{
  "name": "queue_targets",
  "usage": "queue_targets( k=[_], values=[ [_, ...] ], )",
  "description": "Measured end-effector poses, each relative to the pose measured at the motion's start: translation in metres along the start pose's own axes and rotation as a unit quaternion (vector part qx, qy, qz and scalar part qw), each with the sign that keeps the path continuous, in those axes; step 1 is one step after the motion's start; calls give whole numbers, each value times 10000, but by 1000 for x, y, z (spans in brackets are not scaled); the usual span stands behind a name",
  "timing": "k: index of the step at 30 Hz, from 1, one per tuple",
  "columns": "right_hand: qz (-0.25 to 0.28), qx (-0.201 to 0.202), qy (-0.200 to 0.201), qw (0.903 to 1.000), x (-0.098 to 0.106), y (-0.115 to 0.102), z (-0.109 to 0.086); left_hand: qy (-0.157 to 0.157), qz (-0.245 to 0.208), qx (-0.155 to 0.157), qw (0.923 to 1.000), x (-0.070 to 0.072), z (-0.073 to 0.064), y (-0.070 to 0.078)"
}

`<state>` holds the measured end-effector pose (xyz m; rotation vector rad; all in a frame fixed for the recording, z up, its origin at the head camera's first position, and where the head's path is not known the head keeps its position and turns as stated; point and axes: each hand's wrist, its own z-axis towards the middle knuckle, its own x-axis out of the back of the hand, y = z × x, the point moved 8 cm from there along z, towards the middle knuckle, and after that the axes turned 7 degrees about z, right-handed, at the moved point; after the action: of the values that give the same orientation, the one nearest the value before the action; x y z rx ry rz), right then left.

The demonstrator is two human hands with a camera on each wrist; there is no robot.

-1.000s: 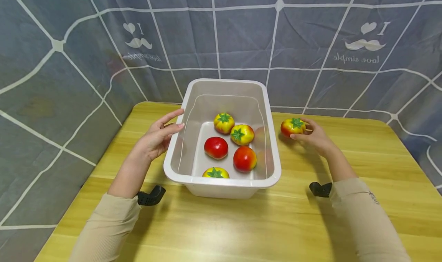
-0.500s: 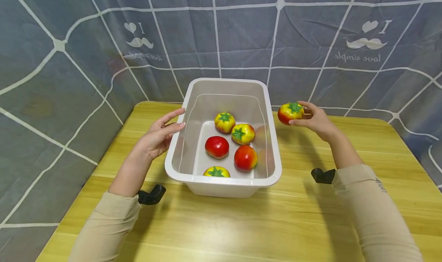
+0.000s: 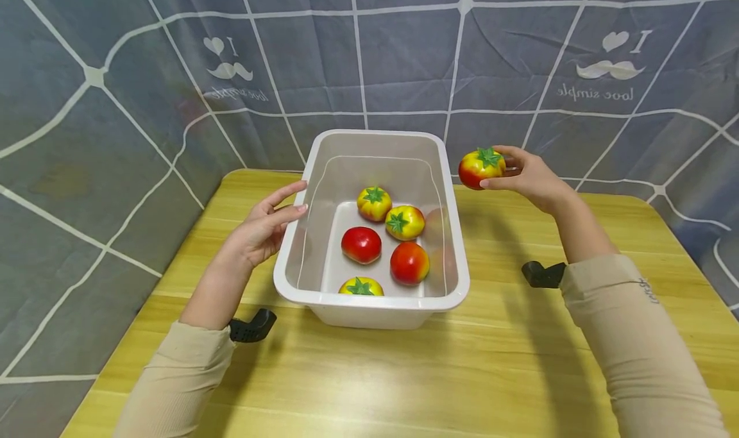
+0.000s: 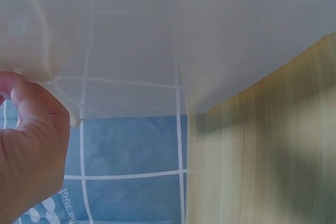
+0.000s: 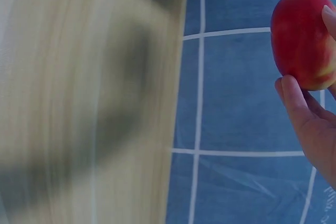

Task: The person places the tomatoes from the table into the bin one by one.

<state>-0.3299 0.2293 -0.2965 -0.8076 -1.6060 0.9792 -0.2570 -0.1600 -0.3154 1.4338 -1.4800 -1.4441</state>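
Observation:
In the head view my right hand (image 3: pixel 534 178) grips a toy tomato (image 3: pixel 480 170), red and yellow with a green star-shaped leaf top. It is raised above the table, just right of the bin's far right side. In the right wrist view, its red underside (image 5: pixel 302 40) shows between thumb and fingers. My left hand (image 3: pixel 260 229) holds the left rim of a light grey plastic bin (image 3: pixel 372 302), fingertips over the edge; its lower fingers are partly hidden. Inside the bin lie several similar toy tomatoes, including a red one (image 3: pixel 361 245) and a yellow one (image 3: pixel 374 204).
The bin stands on a wood-grain table (image 3: pixel 358 380). A grey-blue curtain (image 3: pixel 404 66) with white lines hangs behind the table and along its left side. Black wrist devices (image 3: pixel 254 326) sit below both hands.
My right hand has lifted the toy tomato up from the table and carried it slightly left, towards the bin. My left hand and the tomatoes inside the bin have stayed put.

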Motion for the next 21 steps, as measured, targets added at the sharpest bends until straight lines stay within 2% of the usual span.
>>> queue_targets(
  k=[11,21],
  values=[
    [-17,176,-136,9998,3,-32,-2,-33,18,-120,9999,1,0,0],
    [-148,298,-219,9992,-5,-56,1,19,46,-62,10000,0,1,0]
  ],
)
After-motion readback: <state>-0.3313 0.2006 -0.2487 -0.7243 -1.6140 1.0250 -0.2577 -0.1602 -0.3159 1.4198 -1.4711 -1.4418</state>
